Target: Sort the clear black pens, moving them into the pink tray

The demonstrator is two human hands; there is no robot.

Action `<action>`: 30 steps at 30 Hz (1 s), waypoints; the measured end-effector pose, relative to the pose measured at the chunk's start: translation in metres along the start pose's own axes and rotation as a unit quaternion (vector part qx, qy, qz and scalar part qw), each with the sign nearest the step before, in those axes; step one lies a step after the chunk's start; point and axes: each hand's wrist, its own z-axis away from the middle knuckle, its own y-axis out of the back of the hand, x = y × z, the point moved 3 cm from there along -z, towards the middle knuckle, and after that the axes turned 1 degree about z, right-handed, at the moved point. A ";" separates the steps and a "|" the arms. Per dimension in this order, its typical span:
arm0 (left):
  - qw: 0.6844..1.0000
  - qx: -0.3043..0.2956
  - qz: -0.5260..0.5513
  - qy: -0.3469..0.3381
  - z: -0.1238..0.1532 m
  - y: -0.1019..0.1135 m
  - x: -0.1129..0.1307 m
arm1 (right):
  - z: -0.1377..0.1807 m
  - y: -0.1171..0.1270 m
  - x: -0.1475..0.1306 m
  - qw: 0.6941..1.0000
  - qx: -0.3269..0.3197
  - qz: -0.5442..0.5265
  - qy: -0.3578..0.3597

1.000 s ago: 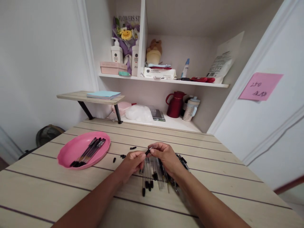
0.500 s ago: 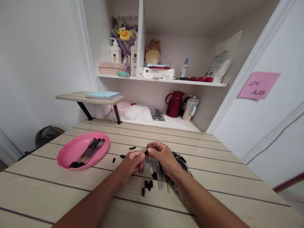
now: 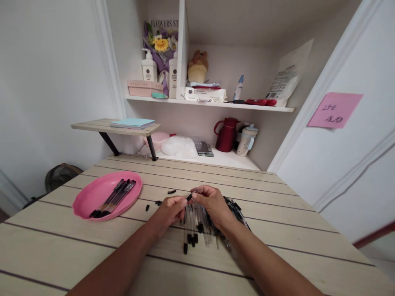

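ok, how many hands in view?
2: the left hand at the lower-left end of a small black piece, the right hand at its upper-right end. No others show.

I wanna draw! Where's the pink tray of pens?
In the head view, the pink tray sits on the table, left of the loose caps and the left hand.

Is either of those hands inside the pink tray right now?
No, the left hand and right hand meet at a small black piece, to the right of the pink tray.
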 end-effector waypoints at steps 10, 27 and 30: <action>0.997 -0.050 0.052 0.041 0.004 -0.003 -0.001 | 0.002 -0.001 -0.003 1.000 -0.004 -0.017 -0.018; 0.960 0.044 0.275 -0.017 -0.004 0.019 -0.001 | -0.011 0.026 -0.014 0.979 0.043 0.195 0.033; 0.940 0.067 0.331 -0.043 -0.005 0.024 0.002 | -0.014 0.034 -0.011 0.944 0.028 0.326 0.050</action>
